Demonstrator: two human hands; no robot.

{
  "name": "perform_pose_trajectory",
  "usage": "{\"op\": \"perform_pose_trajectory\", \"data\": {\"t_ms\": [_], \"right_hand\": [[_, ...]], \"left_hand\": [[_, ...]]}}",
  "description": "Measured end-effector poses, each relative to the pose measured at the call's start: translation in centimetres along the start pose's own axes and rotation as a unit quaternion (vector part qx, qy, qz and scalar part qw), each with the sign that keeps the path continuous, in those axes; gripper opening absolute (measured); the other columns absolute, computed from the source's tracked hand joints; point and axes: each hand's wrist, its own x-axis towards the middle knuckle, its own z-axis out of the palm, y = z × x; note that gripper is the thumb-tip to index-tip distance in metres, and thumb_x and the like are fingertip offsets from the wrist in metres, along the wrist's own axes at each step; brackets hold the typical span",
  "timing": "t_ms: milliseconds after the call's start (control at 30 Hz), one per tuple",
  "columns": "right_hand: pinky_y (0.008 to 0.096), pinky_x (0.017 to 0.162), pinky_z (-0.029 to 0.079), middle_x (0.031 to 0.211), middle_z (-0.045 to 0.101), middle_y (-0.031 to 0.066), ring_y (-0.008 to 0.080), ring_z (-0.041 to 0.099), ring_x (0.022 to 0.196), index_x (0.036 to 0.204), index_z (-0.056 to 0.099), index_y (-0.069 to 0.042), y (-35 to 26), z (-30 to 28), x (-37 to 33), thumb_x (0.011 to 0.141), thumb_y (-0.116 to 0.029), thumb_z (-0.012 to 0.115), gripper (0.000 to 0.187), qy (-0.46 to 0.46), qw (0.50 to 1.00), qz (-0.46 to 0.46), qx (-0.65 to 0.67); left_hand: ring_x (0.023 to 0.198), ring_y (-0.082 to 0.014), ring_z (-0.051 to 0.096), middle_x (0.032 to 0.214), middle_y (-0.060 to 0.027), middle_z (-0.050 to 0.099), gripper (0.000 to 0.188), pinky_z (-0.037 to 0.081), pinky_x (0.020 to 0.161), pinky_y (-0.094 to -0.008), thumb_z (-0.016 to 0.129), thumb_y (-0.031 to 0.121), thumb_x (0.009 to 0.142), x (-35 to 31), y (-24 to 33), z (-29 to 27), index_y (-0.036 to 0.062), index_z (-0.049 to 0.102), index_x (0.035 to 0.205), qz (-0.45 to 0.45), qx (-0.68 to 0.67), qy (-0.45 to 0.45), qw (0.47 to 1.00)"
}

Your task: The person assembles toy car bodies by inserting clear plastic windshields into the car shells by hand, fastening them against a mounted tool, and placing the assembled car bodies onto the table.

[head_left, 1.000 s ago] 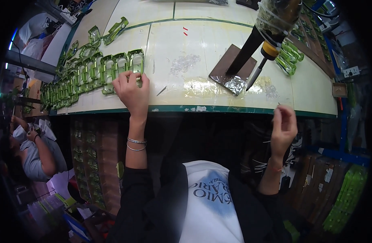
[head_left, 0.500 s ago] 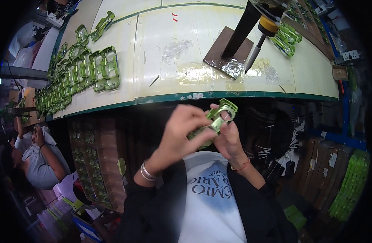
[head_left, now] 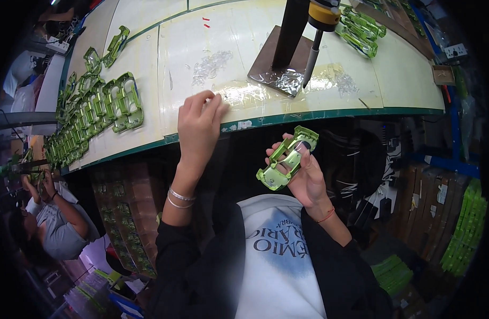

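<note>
My right hand holds a green plastic shell, shaped like a toy car body, just off the table's near edge. Its thumb lies along the shell's side, and the open frame and a clear part inside face up. My left hand is raised over the table edge, away from the shell. Its fingers are bent with the tips drawn together. Whether something small sits between them, I cannot make out. Several like green shells stand in close rows on the table at the left.
A yellow and black power screwdriver hangs point down beside a dark post on a brown plate. More green shells lie far right. Clear tape covers parts of the white table. Another person works at the left.
My left hand has let go of the shell and moved up and left to the table edge. The shell stays in my right hand, now more fully in sight.
</note>
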Motion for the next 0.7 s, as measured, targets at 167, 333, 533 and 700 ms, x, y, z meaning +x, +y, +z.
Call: {"op": "perform_pose_trajectory", "data": {"t_ms": [167, 333, 533, 700], "right_hand": [[0.0493, 0.115, 0.043, 0.135, 0.055, 0.0187, 0.033, 0.056, 0.129, 0.149, 0.035, -0.001, -0.2, 0.0, 0.5, 0.096, -0.044, 0.067, 0.075, -0.002, 1.0, -0.01, 0.009], [0.0496, 0.114, 0.044, 0.135, 0.055, 0.0186, 0.0332, 0.056, 0.129, 0.148, 0.036, -0.001, -0.5, 0.4, 0.4, 0.095, -0.045, 0.068, 0.076, 0.0, 1.0, -0.01, -0.006], [0.0497, 0.114, 0.044, 0.135, 0.055, 0.0185, 0.0333, 0.056, 0.13, 0.148, 0.036, -0.002, -0.8, 0.1, 0.2, 0.095, -0.045, 0.068, 0.075, 0.007, 1.0, -0.02, -0.005], [0.0496, 0.115, 0.044, 0.135, 0.055, 0.0182, 0.0332, 0.056, 0.129, 0.148, 0.036, -0.002, -0.7, 0.4, 0.3, 0.096, -0.045, 0.067, 0.075, 0.011, 1.0, -0.014, -0.002]], "left_hand": [[0.09, -0.0265, 0.06, 0.098, -0.0079, 0.066, 0.016, 0.051, 0.077, -0.0374, 0.077, 0.008, 0.083, -1.0, 0.2, -0.1, 0.0028, 0.073, 0.098, -0.034, -0.024, 0.041, 0.998], [0.088, -0.0261, 0.06, 0.094, -0.0082, 0.066, 0.01, 0.051, 0.075, -0.0364, 0.075, 0.005, 0.084, 1.1, -0.7, 0.9, 0.0017, 0.074, 0.094, -0.071, -0.009, 0.08, 0.994], [0.089, -0.0265, 0.06, 0.092, -0.0083, 0.066, 0.007, 0.052, 0.076, -0.0361, 0.075, 0.004, 0.084, 1.8, -1.5, 1.4, 0.002, 0.074, 0.091, -0.058, -0.013, 0.05, 0.997], [0.088, -0.0277, 0.06, 0.091, -0.0096, 0.065, 0.007, 0.051, 0.075, -0.0373, 0.072, 0.002, 0.084, 2.6, -2.7, 1.8, -0.0004, 0.068, 0.09, -0.019, -0.004, 0.043, 0.999]]}}
